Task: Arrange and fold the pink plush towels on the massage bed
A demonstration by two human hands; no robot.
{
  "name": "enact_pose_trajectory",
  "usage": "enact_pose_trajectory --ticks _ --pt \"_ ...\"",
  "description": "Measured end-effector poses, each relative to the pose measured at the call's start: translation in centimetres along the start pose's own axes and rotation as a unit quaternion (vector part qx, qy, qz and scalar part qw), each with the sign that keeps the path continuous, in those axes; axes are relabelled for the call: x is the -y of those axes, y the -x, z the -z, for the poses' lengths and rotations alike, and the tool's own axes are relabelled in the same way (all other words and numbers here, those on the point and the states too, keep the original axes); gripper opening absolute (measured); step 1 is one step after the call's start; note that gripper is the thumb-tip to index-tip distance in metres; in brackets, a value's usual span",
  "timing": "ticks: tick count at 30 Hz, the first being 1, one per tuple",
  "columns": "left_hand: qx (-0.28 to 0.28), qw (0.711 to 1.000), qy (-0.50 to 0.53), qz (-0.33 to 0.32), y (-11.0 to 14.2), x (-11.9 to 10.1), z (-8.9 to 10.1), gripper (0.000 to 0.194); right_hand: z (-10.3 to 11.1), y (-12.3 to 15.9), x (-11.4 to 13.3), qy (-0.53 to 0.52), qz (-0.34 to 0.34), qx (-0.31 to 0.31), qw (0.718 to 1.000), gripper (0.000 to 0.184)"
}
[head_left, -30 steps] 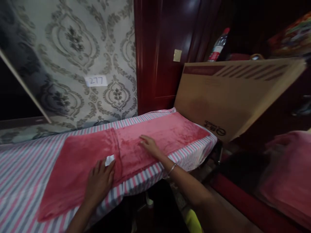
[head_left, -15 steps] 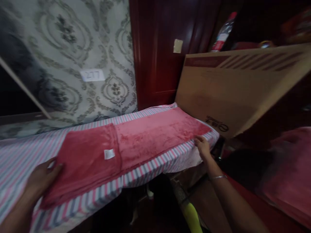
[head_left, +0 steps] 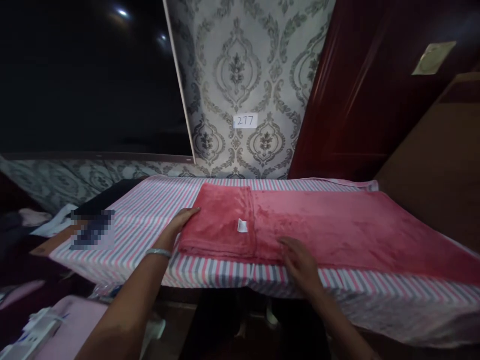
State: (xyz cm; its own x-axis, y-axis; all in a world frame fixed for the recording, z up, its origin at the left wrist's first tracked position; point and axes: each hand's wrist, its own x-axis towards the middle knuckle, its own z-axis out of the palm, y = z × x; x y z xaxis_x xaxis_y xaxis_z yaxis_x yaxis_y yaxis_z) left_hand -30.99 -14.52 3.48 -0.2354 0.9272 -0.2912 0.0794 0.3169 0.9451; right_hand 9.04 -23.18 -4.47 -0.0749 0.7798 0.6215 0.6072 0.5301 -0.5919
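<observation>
A pink-red plush blanket (head_left: 337, 230) lies lengthwise on a striped cloth. Its left part is folded over into a thicker layered block (head_left: 217, 220) with a small white label (head_left: 243, 226) near the fold's right edge. My left hand (head_left: 182, 222), a bracelet on its wrist, touches the left edge of the folded block with fingers stretched out. My right hand (head_left: 300, 260) is over the blanket's front edge, just right of the folded block. Its fingers are apart and slightly bent, with nothing seen in them.
The striped cloth (head_left: 138, 220) covers a long table against the patterned wall. A dark screen (head_left: 90, 80) hangs at the upper left. A cardboard box (head_left: 438, 160) stands at the right end. A pale pink item (head_left: 71, 325) and a white power strip (head_left: 39, 330) are at lower left.
The view has turned left. My right hand has moved from the blanket's far right front corner to beside the folded block. My left hand remains at the block's left edge.
</observation>
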Motion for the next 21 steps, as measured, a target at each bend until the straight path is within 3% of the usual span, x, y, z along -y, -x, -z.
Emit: enact_pose_trajectory --ticks 4,7,10,15,21 --pt "0.02 0.999 0.038 0.018 -1.5 -0.3 -0.3 0.042 -6.5 -0.9 6.6 -0.005 0.101 0.15 0.984 0.045" --pt "0.052 0.996 0.07 0.035 -1.7 -0.9 -0.2 0.043 -9.3 -1.6 10.1 0.045 0.092 0.23 0.968 0.065" --pt "0.079 0.991 0.09 0.055 -2.2 -1.5 0.0 0.045 -10.8 -2.2 12.3 0.09 0.055 0.271 0.957 0.076" --pt "0.092 0.985 0.1 0.103 -4.1 -1.5 0.0 0.046 -12.7 -2.8 13.0 0.146 0.026 0.279 0.949 0.065" --pt "0.077 0.996 0.031 0.034 -6.7 -2.4 -0.7 0.045 -13.0 -3.0 11.9 0.177 0.082 0.288 0.938 0.059"
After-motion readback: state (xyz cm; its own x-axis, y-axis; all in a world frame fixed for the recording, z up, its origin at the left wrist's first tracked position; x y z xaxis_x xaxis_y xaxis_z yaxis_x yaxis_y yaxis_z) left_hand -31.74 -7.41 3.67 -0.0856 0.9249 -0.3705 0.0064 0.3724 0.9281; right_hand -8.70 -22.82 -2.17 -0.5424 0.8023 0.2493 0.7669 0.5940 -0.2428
